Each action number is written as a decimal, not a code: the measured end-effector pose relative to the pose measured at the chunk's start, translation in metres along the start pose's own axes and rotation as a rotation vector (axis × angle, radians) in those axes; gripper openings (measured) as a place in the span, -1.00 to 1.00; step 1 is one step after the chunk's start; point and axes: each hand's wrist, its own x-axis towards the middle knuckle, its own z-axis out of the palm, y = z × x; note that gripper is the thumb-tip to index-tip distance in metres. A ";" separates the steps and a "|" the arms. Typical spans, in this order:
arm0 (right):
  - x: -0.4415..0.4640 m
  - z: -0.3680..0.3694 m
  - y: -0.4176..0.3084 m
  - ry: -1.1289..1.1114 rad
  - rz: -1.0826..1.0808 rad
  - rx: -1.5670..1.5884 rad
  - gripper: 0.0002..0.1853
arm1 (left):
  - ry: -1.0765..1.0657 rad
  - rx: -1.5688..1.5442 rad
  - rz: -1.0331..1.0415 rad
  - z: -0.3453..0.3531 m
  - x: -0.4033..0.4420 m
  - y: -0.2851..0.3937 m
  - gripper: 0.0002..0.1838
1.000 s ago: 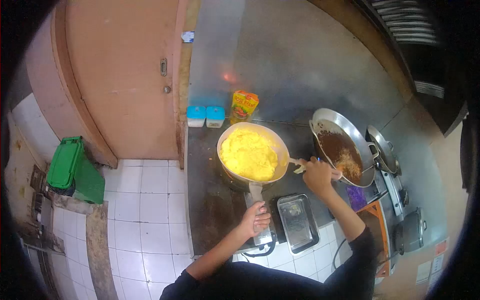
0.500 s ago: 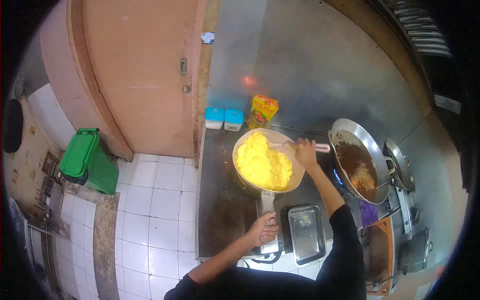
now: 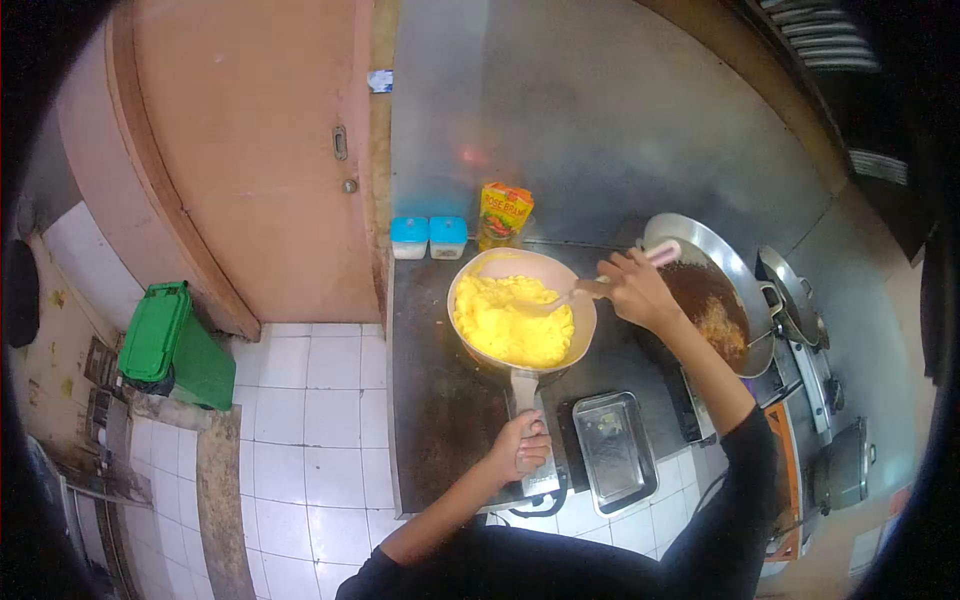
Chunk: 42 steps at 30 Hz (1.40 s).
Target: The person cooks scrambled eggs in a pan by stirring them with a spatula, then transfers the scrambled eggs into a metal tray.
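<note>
My left hand (image 3: 522, 447) is closed around the handle of a pale frying pan (image 3: 586, 335) on the dark counter. Yellow scrambled eggs (image 3: 505, 330) lie heaped in the pan. Above its right rim, my right hand (image 3: 640, 290) grips a spatula (image 3: 664, 252) with a pale pink handle. The spatula's head dips into the eggs and is partly covered by them. Just right of the pan handle sits a rectangular metal tray (image 3: 614, 455) with some residue on its bottom.
A large wok (image 3: 755, 352) holding dark oil stands to the right, with a smaller pan (image 3: 798, 283) beside it. Behind the frying pan are two blue-lidded containers (image 3: 428, 238) and a yellow pouch (image 3: 504, 214). A green bin (image 3: 175, 345) stands on the tiled floor at left.
My right hand has moved up and right, and the spatula handle now tilts upward. The eggs have been pushed flatter across the pan. My left hand keeps its hold; the view has shifted slightly.
</note>
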 end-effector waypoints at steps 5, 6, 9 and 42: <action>-0.025 0.003 -0.013 -0.214 0.399 -0.022 -0.73 | 0.020 0.036 0.020 0.003 0.002 -0.002 -0.64; -0.028 0.011 -0.013 -0.224 0.381 -0.032 -0.79 | 0.020 0.031 0.020 0.000 0.004 -0.002 -0.64; -0.032 0.061 -0.016 -0.327 0.532 0.016 -0.75 | 0.044 0.027 0.037 0.000 0.003 -0.002 -0.63; -0.031 -0.029 -0.098 -0.251 0.415 0.282 -0.64 | 0.073 -0.003 0.028 0.002 0.004 0.001 -0.63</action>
